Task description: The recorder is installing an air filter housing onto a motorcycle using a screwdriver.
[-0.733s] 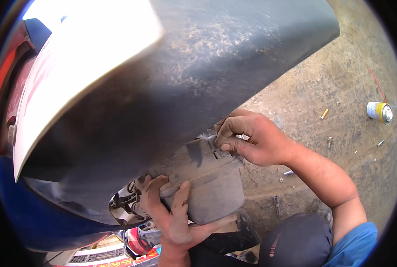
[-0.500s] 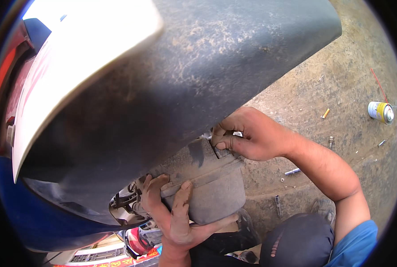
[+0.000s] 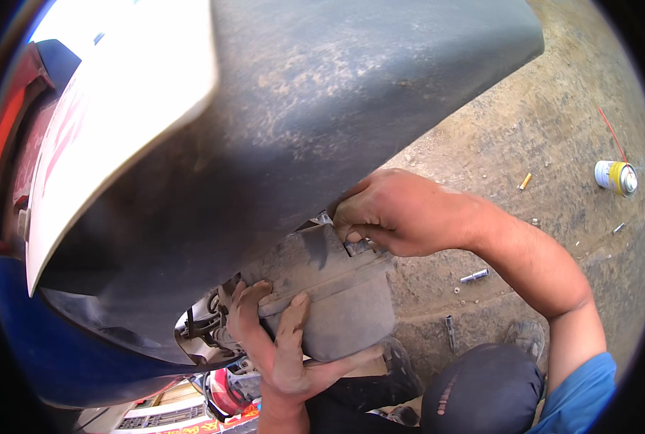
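A dusty grey plastic cover (image 3: pixel 355 311) hangs under a large dark fender panel (image 3: pixel 337 94). My left hand (image 3: pixel 290 358) holds the cover from its lower left side, two fingers against its face and the thumb along its bottom edge. At the cover's upper right corner, beside a small notch, my right hand (image 3: pixel 402 217) is closed in a pinch. Its fingertips reach in at the fender's lower edge, partly out of sight. Whatever they pinch is hidden. Both hands are smeared with dirt.
On the dirt floor at right lie a metal socket (image 3: pixel 474 276), another socket tool (image 3: pixel 450 334), a yellow-brown stub (image 3: pixel 525 181) and a spray can (image 3: pixel 616 178) with a red straw. White bodywork (image 3: pixel 120 123) curves at left. My dark-clad knee (image 3: pixel 481 390) is below.
My right hand has turned slightly, its fingers tucked further toward the fender's edge. The left hand keeps its hold on the cover. The whole view has shifted a little.
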`<state>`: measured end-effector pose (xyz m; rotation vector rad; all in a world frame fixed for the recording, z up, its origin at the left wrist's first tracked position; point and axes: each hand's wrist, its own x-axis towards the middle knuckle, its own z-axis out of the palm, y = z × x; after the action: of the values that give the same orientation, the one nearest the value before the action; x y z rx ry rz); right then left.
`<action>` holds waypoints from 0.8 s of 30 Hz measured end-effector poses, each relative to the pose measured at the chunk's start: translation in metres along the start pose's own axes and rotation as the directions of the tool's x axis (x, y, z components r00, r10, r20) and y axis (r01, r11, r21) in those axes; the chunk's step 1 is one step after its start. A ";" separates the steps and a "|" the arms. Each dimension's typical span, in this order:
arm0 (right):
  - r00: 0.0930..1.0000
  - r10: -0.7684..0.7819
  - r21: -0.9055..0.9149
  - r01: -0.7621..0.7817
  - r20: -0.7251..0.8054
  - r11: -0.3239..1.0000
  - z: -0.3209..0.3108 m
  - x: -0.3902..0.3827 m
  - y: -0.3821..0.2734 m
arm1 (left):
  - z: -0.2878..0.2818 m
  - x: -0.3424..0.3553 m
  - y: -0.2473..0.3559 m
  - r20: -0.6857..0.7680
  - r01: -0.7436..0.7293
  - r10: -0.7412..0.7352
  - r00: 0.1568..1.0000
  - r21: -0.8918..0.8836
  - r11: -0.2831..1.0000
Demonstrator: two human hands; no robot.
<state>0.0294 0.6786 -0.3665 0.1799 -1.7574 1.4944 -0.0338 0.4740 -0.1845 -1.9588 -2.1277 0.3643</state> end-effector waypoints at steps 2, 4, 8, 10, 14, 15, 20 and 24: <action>1.000 0.011 -0.069 -0.010 0.011 0.998 -0.001 0.000 -0.002 | 0.001 0.000 0.001 -0.017 -0.007 0.007 1.000 -0.005 1.000; 0.997 -0.074 -0.146 0.071 -0.018 0.987 -0.001 -0.001 -0.003 | 0.002 0.000 0.001 -0.032 -0.002 0.001 0.999 -0.013 1.000; 0.998 -0.064 -0.079 0.065 0.017 0.995 0.001 0.000 0.005 | 0.003 -0.001 -0.001 -0.032 -0.012 0.011 0.999 -0.018 1.000; 0.996 -0.086 -0.045 0.085 -0.018 0.995 0.003 -0.002 0.010 | 0.003 -0.001 -0.002 -0.030 -0.010 0.009 1.000 -0.025 1.000; 0.997 -0.067 0.135 0.071 -0.036 0.988 0.007 -0.008 0.018 | 0.002 -0.001 -0.003 -0.021 -0.028 0.028 0.999 -0.015 0.999; 0.998 -0.024 0.175 0.033 -0.053 0.984 0.008 -0.011 0.018 | 0.002 -0.002 -0.003 -0.018 -0.026 0.026 1.000 -0.013 1.000; 0.989 0.105 0.303 -0.069 -0.103 0.951 0.015 -0.017 0.018 | 0.001 -0.003 -0.002 -0.011 -0.009 0.009 1.000 -0.013 1.000; 0.985 0.141 0.403 -0.090 -0.097 0.911 0.018 -0.017 0.022 | 0.003 -0.003 -0.003 -0.034 -0.023 0.022 0.999 -0.028 0.999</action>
<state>0.0198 0.6627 -0.3937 0.1862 -1.3692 1.8997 -0.0369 0.4710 -0.1863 -1.9915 -2.1035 0.3045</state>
